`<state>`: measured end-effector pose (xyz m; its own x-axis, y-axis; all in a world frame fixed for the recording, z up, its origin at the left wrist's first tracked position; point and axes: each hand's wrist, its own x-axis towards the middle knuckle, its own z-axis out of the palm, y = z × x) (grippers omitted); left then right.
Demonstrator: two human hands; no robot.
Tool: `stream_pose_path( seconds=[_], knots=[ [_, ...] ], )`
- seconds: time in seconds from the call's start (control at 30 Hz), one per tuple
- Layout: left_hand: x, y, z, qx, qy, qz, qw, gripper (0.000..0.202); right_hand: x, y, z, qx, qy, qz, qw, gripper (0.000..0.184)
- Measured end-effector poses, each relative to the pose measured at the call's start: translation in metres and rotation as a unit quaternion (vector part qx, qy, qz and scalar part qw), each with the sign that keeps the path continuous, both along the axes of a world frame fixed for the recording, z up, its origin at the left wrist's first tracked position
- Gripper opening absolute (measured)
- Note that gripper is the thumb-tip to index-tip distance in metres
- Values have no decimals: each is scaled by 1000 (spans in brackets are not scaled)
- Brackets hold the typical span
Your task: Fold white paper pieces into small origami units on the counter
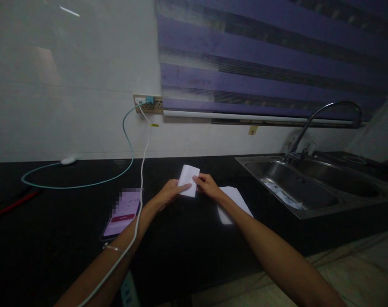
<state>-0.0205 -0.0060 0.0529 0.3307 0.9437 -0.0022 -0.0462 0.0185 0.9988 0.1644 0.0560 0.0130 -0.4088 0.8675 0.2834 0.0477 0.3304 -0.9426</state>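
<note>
Between my two hands, a small folded piece of white paper (188, 174) is held up above the black countertop (181, 256). My left hand (170, 191) grips its left lower edge, the thumb lying across the front. On the right edge, my right hand (207, 185) pinches the paper with thumb and fingers. Flat on the counter, partly under my right forearm, lie more white sheets of paper (234, 200). A phone with a lit screen (125, 213) rests left of my left forearm. The fingers behind the paper are hidden.
A steel double sink (296, 187) with a curved faucet (312, 119) is on the right. From the wall socket (155, 104), a white cable (144, 166) crosses my left forearm, and a teal cable (85, 186) loops leftward. A red object (16, 204) lies far left.
</note>
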Motion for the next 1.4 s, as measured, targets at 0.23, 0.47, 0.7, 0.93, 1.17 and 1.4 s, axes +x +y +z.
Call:
stream_pose_path(
  seconds=[0.23,0.47,0.7,0.93,1.17,1.4],
  knots=[
    [-1,-4,6,-4,20,-12,1000,27,0,1,-2,-3,-11,5,1000,47],
    [2,-1,2,3,13,40,999,34,0,-2,1,-4,-6,11,1000,46],
    [0,11,-8,27,8,175,984,36,1,-11,9,-24,-35,43,998,38],
    [1,7,-3,33,11,174,984,35,2,-7,4,-8,-54,50,997,40],
    [1,13,-9,23,9,164,986,43,2,-8,5,-5,-51,55,997,41],
    [-3,20,-15,-6,3,126,992,43,4,-8,4,27,-43,47,998,38]
  ],
)
